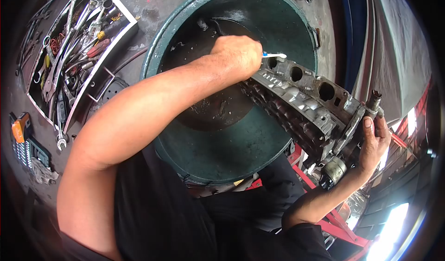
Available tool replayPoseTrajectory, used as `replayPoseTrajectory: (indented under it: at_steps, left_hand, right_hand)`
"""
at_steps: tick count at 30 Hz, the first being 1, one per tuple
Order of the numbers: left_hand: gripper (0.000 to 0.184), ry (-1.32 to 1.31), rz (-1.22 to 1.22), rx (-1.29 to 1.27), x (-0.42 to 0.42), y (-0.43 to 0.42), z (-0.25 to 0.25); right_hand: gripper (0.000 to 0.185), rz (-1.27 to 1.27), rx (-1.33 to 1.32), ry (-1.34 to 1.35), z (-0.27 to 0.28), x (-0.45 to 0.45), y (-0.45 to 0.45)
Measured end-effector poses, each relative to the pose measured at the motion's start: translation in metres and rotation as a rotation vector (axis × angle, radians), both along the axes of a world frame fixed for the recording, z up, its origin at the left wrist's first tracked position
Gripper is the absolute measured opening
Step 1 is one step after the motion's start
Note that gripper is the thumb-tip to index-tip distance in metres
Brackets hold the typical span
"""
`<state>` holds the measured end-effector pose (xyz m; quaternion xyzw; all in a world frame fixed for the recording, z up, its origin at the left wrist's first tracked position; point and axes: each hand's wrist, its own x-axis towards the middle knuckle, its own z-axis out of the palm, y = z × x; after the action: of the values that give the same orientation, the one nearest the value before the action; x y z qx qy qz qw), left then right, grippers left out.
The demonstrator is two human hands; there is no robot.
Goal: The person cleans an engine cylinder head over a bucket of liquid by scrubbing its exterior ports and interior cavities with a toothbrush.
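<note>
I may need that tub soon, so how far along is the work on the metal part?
Seemingly partway. Done: the metal part is over the green tub, its upper ridge mostly bright grey. In hand: the left hand holds a slim white-and-blue tool by the part; the right hand grips its far end. Possibly left: dark stains on its side and around the holes.

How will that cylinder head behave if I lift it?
The cylinder head is probably heavy and rigid, being a long metal casting. It may tip, since it slants past the tub's rim. Its dark, grimy side could be slippery.
</note>
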<state>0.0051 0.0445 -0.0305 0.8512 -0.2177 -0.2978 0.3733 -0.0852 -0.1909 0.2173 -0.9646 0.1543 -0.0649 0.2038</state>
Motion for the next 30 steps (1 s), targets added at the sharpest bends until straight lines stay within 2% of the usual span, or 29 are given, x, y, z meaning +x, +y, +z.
replayPoseTrajectory:
  at_steps: [3, 4, 7, 9, 10, 11, 12, 14, 15, 18, 21, 25, 28, 30]
  left_hand:
    - [0.03, -0.114, -0.003, -0.03, 0.004, 0.025, 0.018]
    - [0.029, -0.045, 0.031, -0.082, 0.005, 0.031, 0.018]
    - [0.029, 0.106, -0.077, -0.442, 0.013, 0.036, 0.01]
    - [0.028, 0.093, -0.084, -0.615, 0.001, 0.006, 0.016]
    - [0.029, 0.055, -0.177, -0.557, -0.004, -0.009, 0.024]
    - [0.03, 0.112, -0.178, -0.615, -0.009, -0.02, 0.023]
    - [0.03, 0.052, -0.203, -0.569, -0.009, -0.022, 0.011]
    - [0.029, -0.023, -0.202, -0.484, -0.007, -0.024, -0.022]
    - [0.028, 0.006, -0.18, -0.381, -0.007, -0.015, -0.009]
    - [0.028, -0.022, -0.14, -0.345, 0.0, 0.007, 0.015]
    - [0.029, 0.09, -0.105, -0.384, -0.01, 0.006, 0.01]
    - [0.031, -0.009, -0.083, -0.293, 0.008, 0.015, 0.018]
    - [0.036, 0.114, -0.045, -0.373, 0.009, 0.023, 0.015]
    - [0.036, 0.093, -0.047, -0.436, 0.002, 0.011, 0.022]
  right_hand:
    - [0.051, 0.03, 0.026, 0.006, 0.0, 0.0, -0.002]
    - [0.051, 0.023, 0.026, 0.008, 0.001, 0.0, -0.002]
    - [0.052, -0.005, 0.021, -0.004, 0.001, -0.001, 0.0]
    - [0.053, 0.03, 0.031, 0.003, 0.0, -0.001, -0.002]
    - [0.053, 0.036, 0.033, 0.01, 0.0, 0.0, -0.002]
    - [0.047, 0.038, -0.004, 0.034, 0.001, 0.001, -0.002]
    - [0.041, 0.036, -0.046, 0.061, 0.003, -0.001, -0.002]
    - [0.041, 0.025, -0.018, 0.036, 0.001, -0.005, -0.008]
    - [0.041, 0.023, 0.015, 0.007, 0.0, -0.004, -0.01]
    - [0.046, 0.014, 0.016, 0.001, -0.001, 0.0, -0.003]
    - [0.052, -0.012, 0.004, 0.039, 0.002, 0.001, 0.002]
    - [0.051, 0.022, -0.002, -0.007, 0.001, -0.003, 0.001]
    - [0.05, 0.017, 0.014, -0.009, 0.001, -0.003, 0.003]
    - [0.05, 0.009, 0.025, -0.008, -0.001, -0.001, 0.004]
